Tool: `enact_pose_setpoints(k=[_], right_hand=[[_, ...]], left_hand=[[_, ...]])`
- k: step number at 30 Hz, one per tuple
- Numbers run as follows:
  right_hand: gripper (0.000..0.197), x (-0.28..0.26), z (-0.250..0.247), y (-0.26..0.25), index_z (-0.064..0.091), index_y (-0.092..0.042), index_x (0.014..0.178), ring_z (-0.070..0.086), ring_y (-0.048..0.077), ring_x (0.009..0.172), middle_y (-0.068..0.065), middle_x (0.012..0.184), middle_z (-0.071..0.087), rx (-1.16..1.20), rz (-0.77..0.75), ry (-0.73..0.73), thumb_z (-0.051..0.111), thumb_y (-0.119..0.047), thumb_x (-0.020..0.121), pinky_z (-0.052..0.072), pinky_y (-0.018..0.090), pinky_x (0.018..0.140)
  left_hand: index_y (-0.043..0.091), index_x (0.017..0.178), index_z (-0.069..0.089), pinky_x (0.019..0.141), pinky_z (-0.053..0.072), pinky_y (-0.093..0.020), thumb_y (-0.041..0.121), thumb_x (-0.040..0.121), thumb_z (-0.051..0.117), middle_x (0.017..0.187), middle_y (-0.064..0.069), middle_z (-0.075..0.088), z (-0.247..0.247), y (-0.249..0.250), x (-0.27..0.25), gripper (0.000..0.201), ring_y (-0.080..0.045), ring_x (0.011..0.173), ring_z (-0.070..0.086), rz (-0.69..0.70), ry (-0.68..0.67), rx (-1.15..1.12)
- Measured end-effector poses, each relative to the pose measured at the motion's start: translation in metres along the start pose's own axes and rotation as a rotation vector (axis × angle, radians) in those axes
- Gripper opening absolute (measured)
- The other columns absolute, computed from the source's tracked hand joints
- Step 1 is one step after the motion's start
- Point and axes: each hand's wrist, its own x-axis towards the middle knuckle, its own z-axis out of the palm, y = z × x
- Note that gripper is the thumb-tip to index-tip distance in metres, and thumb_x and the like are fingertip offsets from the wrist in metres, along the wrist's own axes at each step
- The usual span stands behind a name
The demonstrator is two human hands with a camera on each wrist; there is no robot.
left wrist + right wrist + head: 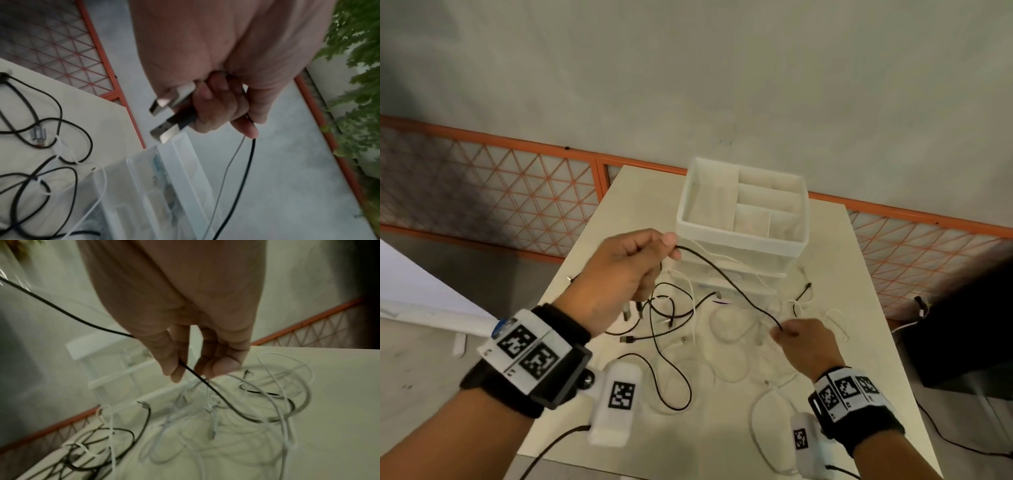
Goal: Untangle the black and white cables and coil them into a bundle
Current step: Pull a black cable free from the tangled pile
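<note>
A thin black cable [726, 279] runs taut between my two hands above the table. My left hand [619, 274] is raised and pinches it at thumb and forefinger; its curled fingers also hold two USB plugs [172, 113] and a white lead [230, 162]. My right hand [799, 339] is lower, near the table, and pinches the same black cable [197, 374] between thumb and fingers. Below lie tangled black cables [667, 318] and white cables [729, 329], also seen as white loops [283, 402].
A clear plastic organiser box [743, 209] with compartments stands at the far side of the pale table [715, 442]. An orange mesh fence [493, 192] runs behind. A dark object [962, 335] sits to the right; green foliage [357, 81] shows in the left wrist view.
</note>
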Motion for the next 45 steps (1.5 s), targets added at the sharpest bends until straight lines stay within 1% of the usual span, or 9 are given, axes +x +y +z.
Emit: enact_pose_setpoints(k=[7,11,17,23,27,31,34,40,45], right_hand=[[0.017,-0.025,-0.064,-0.064,0.078,-0.021,0.088,0.053,-0.001,0.047,0.004,0.061,0.065,0.588,-0.270,0.323,0.066,-0.031,0.095,0.045,0.015,0.049],[0.018,-0.021,-0.087,-0.062,0.075,-0.021,0.084,0.051,0.009,0.053,0.001,0.060,0.060,0.719,-0.339,0.541,0.066,-0.032,0.095,0.046,0.020,0.052],[0.026,0.016,-0.016,0.023,0.075,-0.019,0.083,0.069,0.036,0.093,0.012,0.088,0.075,0.166,0.179,0.195,0.063,-0.040,0.094,0.050,0.034,0.082],[0.031,-0.013,-0.060,-0.045,0.069,-0.017,0.076,0.057,0.016,0.053,0.001,0.056,0.063,0.573,-0.219,0.313,0.057,-0.032,0.100,0.049,0.031,0.059],[0.033,-0.040,-0.108,-0.090,0.068,-0.020,0.075,0.053,0.022,0.054,0.001,0.057,0.058,0.894,-0.569,0.287,0.053,-0.026,0.103,0.045,0.028,0.059],[0.030,-0.052,-0.100,-0.114,0.067,-0.016,0.077,0.051,0.027,0.055,0.006,0.058,0.056,0.986,-0.656,0.123,0.050,-0.027,0.099,0.044,0.035,0.061],[0.030,-0.058,-0.087,-0.130,0.065,-0.012,0.079,0.051,0.027,0.054,0.008,0.057,0.052,0.992,-0.701,0.068,0.048,-0.027,0.100,0.044,0.036,0.061],[0.045,-0.048,-0.101,-0.105,0.056,-0.016,0.061,0.035,0.019,0.051,-0.004,0.058,0.044,1.169,-0.541,0.241,0.048,-0.026,0.105,0.037,0.025,0.048],[0.051,-0.020,-0.093,-0.063,0.052,-0.001,0.070,0.049,0.031,0.047,0.013,0.053,0.050,0.507,-0.193,0.378,0.049,-0.040,0.103,0.040,0.036,0.055]], left_hand=[[0.011,0.081,0.070,0.046,0.023,-0.025,0.037,0.100,0.050,0.050,0.003,0.028,0.001,-0.037,0.012,0.038,-0.015,0.045,0.023,-0.184,0.120,0.309],[0.012,0.074,0.063,0.044,0.019,-0.022,0.030,0.102,0.048,0.046,0.008,0.027,0.001,-0.036,0.013,0.036,-0.012,0.042,0.019,-0.184,0.236,0.100],[0.012,0.081,0.058,0.038,0.012,-0.022,0.016,0.102,0.040,0.047,0.009,0.022,-0.024,0.008,0.014,0.028,-0.006,0.038,0.016,-0.012,0.249,-0.328],[0.003,0.102,0.064,0.042,0.013,-0.024,0.024,0.097,0.054,0.056,0.006,0.022,-0.006,-0.010,0.017,0.024,-0.011,0.045,0.017,-0.115,0.175,-0.105],[0.016,0.107,0.070,0.042,0.025,-0.022,0.030,0.087,0.070,0.056,0.007,0.025,0.012,-0.018,0.014,0.024,-0.014,0.048,0.021,-0.115,0.068,0.067],[0.034,0.125,0.063,0.043,0.026,-0.022,0.037,0.079,0.077,0.054,0.007,0.026,0.046,-0.021,0.018,0.048,-0.012,0.046,0.023,-0.063,-0.178,0.170],[0.030,0.110,0.068,0.047,0.033,-0.023,0.045,0.082,0.074,0.055,0.006,0.044,0.076,-0.042,0.020,0.032,-0.010,0.046,0.035,-0.085,-0.352,0.433],[0.018,0.073,0.061,0.062,0.041,-0.027,0.043,0.091,0.054,0.070,0.002,0.062,0.044,-0.108,0.027,0.031,-0.021,0.076,0.062,-0.340,-0.164,0.948],[0.015,0.069,0.055,0.045,0.033,-0.021,0.036,0.091,0.060,0.057,0.007,0.049,0.015,-0.104,0.027,0.031,-0.013,0.056,0.051,-0.391,-0.135,0.913]])
